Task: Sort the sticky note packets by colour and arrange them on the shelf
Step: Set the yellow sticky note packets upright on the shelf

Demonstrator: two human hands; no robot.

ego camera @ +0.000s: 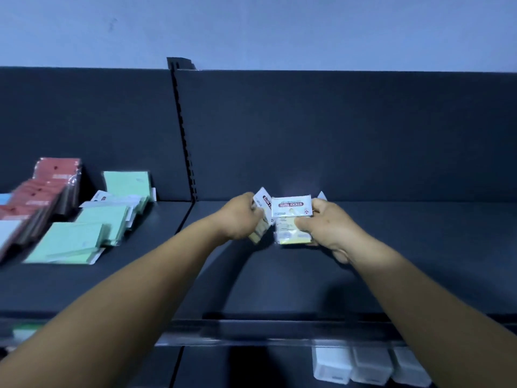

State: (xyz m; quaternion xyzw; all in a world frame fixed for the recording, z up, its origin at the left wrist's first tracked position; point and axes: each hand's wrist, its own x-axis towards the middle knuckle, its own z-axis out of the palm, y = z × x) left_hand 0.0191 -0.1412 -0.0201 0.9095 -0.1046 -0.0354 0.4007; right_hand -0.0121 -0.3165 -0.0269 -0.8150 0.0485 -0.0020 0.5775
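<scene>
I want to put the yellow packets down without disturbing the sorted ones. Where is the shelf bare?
The shelf is bare right of the slotted upright, all around both hands and out to the right edge. The left bay is crowded at the back: green packets and red packets overlap closely. Only the strip in front of them is free.

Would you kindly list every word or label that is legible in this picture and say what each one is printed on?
"STICKY NOTE", upside down, on the header card of the yellow packet that the right hand grips.
"NOTE", only partly visible, on the packet that the left hand holds.
Small print on both packets: too small to read.
Labels on the red packets and the green packets on the shelf: blurred, unreadable.
</scene>
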